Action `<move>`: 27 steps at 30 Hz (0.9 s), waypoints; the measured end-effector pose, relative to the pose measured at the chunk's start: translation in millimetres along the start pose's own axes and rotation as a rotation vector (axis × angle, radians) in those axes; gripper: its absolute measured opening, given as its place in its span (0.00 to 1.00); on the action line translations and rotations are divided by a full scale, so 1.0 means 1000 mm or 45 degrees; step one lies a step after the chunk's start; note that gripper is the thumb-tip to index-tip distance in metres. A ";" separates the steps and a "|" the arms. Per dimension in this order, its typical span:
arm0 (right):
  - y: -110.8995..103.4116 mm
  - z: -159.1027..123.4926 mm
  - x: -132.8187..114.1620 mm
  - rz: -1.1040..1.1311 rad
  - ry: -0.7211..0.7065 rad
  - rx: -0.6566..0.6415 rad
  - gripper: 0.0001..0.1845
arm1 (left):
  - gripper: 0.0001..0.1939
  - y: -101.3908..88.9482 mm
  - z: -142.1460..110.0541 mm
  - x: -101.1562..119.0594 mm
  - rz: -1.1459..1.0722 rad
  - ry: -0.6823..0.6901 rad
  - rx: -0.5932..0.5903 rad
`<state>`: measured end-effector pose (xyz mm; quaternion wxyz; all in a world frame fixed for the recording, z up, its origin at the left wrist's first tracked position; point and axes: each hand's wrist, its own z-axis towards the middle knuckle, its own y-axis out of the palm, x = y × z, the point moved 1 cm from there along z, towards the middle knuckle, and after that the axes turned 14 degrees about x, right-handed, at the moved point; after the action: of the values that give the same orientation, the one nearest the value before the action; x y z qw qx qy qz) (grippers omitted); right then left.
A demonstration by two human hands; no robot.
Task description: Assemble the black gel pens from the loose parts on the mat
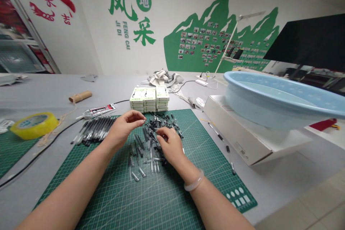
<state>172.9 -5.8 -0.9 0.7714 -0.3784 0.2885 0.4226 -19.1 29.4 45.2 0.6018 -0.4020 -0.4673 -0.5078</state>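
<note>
My left hand [126,126] is above the cutting mat with thumb and fingertips pinched together; whatever it holds is too small to name. Lower and to its right, my right hand [170,144] has its fingers curled over a heap of black and clear pen parts [151,124]. Its fingertips are closed, and I cannot make out what is between them. Clear tubes and caps [138,174] lie loose on the green cutting mat [129,201] in front of the heap. Left of my left hand is a row of assembled-looking black pens [95,129].
Stacked small boxes [149,99] stand behind the heap. A blue basin [250,109] rests on a white carton [239,140] at right, with loose pen pieces [228,148] beside it. Yellow tape [35,125], a glue package [99,110] and a black cable [54,140] lie at left.
</note>
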 end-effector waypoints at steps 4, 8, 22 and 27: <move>-0.001 0.000 -0.003 -0.031 -0.056 -0.014 0.08 | 0.11 -0.001 0.000 0.004 0.166 0.098 -0.051; -0.002 -0.001 -0.005 -0.069 -0.103 -0.026 0.07 | 0.09 -0.001 -0.001 0.009 0.316 0.147 -0.161; 0.012 -0.003 0.001 0.608 0.432 -0.115 0.10 | 0.15 0.005 -0.011 0.005 -0.131 -0.014 -0.123; 0.012 -0.002 -0.001 0.673 0.523 -0.117 0.11 | 0.12 0.012 -0.014 -0.003 -0.101 -0.128 -0.025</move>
<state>161.4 -3.8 -5.6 0.5430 -0.4020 0.5068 0.5354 -5.3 18.9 38.8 0.5531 -0.4141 -0.5073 -0.5150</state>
